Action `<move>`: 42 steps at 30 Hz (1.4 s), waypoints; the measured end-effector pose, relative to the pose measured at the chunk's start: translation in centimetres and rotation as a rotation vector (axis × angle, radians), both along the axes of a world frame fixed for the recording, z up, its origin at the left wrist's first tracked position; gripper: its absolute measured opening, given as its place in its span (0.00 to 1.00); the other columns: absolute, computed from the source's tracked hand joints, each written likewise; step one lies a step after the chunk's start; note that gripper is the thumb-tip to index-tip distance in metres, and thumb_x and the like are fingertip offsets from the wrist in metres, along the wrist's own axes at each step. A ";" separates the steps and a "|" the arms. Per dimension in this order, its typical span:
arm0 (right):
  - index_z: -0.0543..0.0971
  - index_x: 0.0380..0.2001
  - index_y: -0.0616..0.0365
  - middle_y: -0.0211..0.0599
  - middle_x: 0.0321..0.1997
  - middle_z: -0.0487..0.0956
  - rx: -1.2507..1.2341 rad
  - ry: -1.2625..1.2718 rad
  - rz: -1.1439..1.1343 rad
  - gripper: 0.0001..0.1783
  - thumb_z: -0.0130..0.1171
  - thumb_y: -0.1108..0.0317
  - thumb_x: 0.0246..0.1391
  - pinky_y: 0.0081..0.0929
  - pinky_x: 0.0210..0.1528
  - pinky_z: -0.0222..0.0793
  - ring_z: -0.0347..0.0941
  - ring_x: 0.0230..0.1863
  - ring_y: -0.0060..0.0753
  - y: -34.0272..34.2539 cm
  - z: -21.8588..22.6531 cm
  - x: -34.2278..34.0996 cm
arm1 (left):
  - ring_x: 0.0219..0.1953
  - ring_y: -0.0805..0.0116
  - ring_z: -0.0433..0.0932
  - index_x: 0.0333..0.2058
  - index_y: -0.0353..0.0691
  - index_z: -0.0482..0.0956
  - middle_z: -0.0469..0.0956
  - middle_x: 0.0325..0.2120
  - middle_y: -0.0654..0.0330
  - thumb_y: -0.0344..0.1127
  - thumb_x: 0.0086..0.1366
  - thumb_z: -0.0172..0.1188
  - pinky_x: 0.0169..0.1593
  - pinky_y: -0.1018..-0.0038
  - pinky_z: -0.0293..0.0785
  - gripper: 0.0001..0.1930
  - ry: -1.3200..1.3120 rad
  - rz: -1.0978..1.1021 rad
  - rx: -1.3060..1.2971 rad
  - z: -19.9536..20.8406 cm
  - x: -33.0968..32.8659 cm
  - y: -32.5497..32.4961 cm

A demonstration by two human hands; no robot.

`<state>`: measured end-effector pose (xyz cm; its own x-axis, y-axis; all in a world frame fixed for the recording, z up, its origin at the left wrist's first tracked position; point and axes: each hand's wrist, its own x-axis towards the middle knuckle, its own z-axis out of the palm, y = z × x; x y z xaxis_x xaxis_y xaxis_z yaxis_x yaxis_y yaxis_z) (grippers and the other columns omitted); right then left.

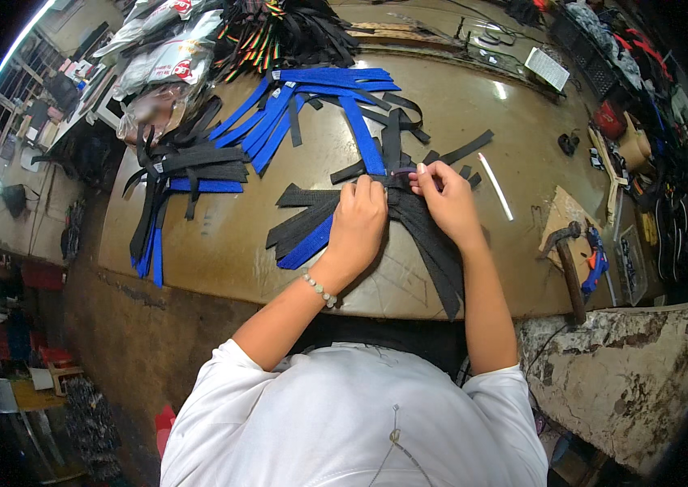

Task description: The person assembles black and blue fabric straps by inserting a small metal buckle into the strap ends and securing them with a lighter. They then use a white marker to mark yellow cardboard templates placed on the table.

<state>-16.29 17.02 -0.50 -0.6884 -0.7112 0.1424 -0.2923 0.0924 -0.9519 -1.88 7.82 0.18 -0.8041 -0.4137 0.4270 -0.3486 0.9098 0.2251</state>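
Note:
On the brown table in front of me lies a bundle of black webbing straps [429, 252], spread out like a fan, with a blue strap [311, 245] among them. My left hand [362, 213] presses down on the middle of this bundle, its fingers curled round the straps. Just to its right, my right hand [448, 199] pinches a thin dark purple strip [403, 171] at the bundle's centre. The far end of the strip runs in between the straps, where I cannot follow it. Another blue strap [362, 138] reaches from behind up to the bundle.
Beyond my hands lies a pile of blue straps [327, 75]; a black and blue bundle [214, 169] is at left. A white stick [496, 187], a hammer [569, 268] and a blue glue gun [595, 264] lie to the right. Plastic bags [167, 61] stand far left.

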 end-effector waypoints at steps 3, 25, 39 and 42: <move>0.76 0.31 0.68 0.42 0.31 0.82 -0.003 -0.006 0.034 0.20 0.52 0.58 0.65 0.23 0.38 0.75 0.79 0.32 0.25 0.1 -0.2 -0.3 | 0.39 0.52 0.70 0.34 0.33 0.72 0.71 0.33 0.49 0.27 0.61 0.56 0.45 0.62 0.69 0.05 0.206 -0.159 0.190 0.8 0.6 0.2; 0.80 0.36 0.64 0.24 0.26 0.75 0.284 0.230 -0.726 0.17 0.60 0.57 0.60 0.17 0.31 0.61 0.67 0.28 0.14 25.1 -1.3 -9.7 | 0.38 0.46 0.78 0.38 0.34 0.77 0.77 0.34 0.45 0.28 0.63 0.52 0.43 0.59 0.74 0.07 0.142 -0.218 0.177 9.0 1.7 -7.6; 0.79 0.43 0.67 0.43 0.30 0.79 0.518 0.517 -0.741 0.17 0.55 0.62 0.62 0.25 0.35 0.69 0.72 0.28 0.28 23.6 2.3 -5.4 | 0.37 0.51 0.77 0.39 0.35 0.80 0.78 0.32 0.49 0.38 0.63 0.58 0.44 0.63 0.72 0.12 0.319 -0.081 0.399 3.4 -2.2 -16.4; 0.79 0.43 0.67 0.41 0.28 0.78 0.169 0.557 -0.961 0.16 0.55 0.63 0.62 0.24 0.32 0.68 0.69 0.26 0.26 22.9 2.8 -5.2 | 0.43 0.54 0.74 0.42 0.35 0.79 0.76 0.38 0.51 0.43 0.58 0.65 0.49 0.66 0.70 0.19 0.160 -0.313 0.313 1.2 0.7 -7.3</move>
